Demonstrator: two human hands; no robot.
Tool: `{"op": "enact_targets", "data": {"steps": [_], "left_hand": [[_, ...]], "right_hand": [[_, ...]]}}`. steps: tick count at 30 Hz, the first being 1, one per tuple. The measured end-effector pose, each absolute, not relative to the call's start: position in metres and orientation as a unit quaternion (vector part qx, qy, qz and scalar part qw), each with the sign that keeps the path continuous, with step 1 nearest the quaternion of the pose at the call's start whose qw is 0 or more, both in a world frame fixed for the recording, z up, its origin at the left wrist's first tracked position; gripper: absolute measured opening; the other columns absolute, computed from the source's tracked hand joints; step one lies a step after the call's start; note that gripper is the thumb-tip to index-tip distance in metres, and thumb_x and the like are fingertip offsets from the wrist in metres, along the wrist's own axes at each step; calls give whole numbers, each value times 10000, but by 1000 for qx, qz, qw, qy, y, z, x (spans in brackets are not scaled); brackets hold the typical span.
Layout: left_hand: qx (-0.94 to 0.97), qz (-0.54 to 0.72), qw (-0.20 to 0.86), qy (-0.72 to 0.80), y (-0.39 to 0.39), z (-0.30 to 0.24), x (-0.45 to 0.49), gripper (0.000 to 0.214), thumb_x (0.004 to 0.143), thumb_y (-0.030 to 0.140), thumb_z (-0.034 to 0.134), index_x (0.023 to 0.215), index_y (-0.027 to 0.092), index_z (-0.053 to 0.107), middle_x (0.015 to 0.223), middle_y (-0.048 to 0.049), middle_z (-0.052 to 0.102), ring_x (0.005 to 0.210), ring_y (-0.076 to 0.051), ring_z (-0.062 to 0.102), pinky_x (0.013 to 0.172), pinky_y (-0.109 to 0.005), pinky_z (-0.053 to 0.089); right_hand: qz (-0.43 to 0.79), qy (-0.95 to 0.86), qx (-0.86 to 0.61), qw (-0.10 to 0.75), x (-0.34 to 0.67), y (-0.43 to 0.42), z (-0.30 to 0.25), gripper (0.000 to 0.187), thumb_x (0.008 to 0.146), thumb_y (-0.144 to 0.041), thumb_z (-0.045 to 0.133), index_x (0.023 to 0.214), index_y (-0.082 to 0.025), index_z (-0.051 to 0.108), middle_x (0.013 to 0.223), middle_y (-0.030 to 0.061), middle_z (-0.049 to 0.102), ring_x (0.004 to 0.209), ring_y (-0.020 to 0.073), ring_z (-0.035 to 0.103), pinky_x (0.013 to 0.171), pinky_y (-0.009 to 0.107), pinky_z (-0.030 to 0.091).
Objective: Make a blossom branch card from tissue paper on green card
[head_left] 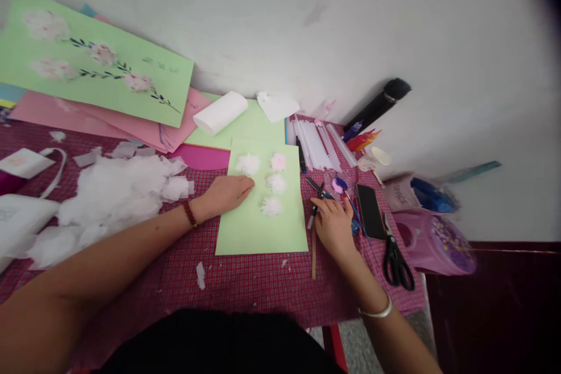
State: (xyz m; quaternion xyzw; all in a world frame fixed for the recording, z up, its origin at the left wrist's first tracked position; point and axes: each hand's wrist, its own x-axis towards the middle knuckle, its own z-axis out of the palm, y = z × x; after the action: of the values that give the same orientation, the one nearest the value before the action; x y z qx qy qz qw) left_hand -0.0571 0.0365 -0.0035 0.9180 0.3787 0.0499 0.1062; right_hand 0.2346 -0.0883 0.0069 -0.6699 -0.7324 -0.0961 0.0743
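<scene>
The left hand [228, 194] lies extended on the green sheet [263, 238]; the right hand [335, 225] curls over small tools [314, 185], grip unclear.

Head view: above, behind my left hand [228, 193] and right hand [335, 225]
Facing: forward, down
Range: near them, wall [272, 23] beyond

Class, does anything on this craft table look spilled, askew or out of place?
A ragged scrap lies on the tablecloth in front of the green sheet bearing four puffs; away from the white heap, it looks stray. No spill shows.
</scene>
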Motion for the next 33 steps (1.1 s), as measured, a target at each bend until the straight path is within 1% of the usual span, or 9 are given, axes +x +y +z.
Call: {"op": "enact_targets", "data": {"steps": [7,9,12,14,16,19,23,27,33], "left_hand": [[920,56,113,372,36,-6,-58,234,971,247,365,985,178,588,953,-52,681,835,-190,640,595,-253,384],[921,58,112,370,35,-6,-58,224,967,237,371,978,176,586,948,-51,679,832,-188,640,594,-254,386],[922,57,110,366,35,-4,-58,218,967,234,374,959,173,583,924,-48,676,812,-192,642,587,-263,389],[923,60,110,365,34,-2,-58,217,970,238,377,956,173,584,909,-46,676,794,-196,643,578,-268,389],[922,68,109,365,34,-1,-58,213,971,238,384,957,174,586,895,-45,677,769,-196,643,574,-271,390],[922,84,109,362,33,-1,-58,208,972,234,391,940,169,585,864,-48,674,737,-197,642,583,-279,400],[921,93,115,360,34,-3,-58,185,960,220,414,917,157,583,834,-60,671,719,-208,646,572,-285,398],[917,95,131,366,34,-2,-58,148,945,189,435,947,156,580,836,-66,671,715,-194,646,564,-271,393],[914,100,139,368,33,-2,-58,136,930,161,444,952,162,579,832,-66,661,697,-200,642,564,-282,409]], "right_hand": [[-106,-752,-650,28,245,-73,10,306,846,-80,484,1045,-196,685,938,95,676,946,289,583,1004,574,310],[-69,-760,-643,65,242,-66,15,303,851,-81,464,1037,-184,680,928,108,661,932,288,593,933,538,399],[39,-773,-611,163,226,-48,22,288,877,-107,444,1071,-178,645,990,117,644,933,251,618,840,432,498],[98,-787,-579,188,209,-31,26,298,880,-138,475,1144,-174,608,1101,130,626,1002,237,614,860,401,517],[119,-820,-540,149,192,-15,30,377,863,-148,519,1237,-157,563,1246,147,578,1134,247,562,956,415,489],[105,-873,-476,32,171,3,34,497,821,-102,545,1314,-160,525,1388,132,502,1269,267,454,1080,448,394],[79,-894,-436,-66,162,16,35,536,796,-55,525,1316,-186,530,1383,98,510,1244,270,453,1056,439,419],[64,-897,-431,-70,166,21,32,400,849,-80,488,1231,-161,570,1183,115,589,1090,255,528,984,424,467],[85,-888,-451,-32,174,26,26,241,848,-144,541,1082,-154,598,1035,110,575,1009,253,551,933,417,484]]}}
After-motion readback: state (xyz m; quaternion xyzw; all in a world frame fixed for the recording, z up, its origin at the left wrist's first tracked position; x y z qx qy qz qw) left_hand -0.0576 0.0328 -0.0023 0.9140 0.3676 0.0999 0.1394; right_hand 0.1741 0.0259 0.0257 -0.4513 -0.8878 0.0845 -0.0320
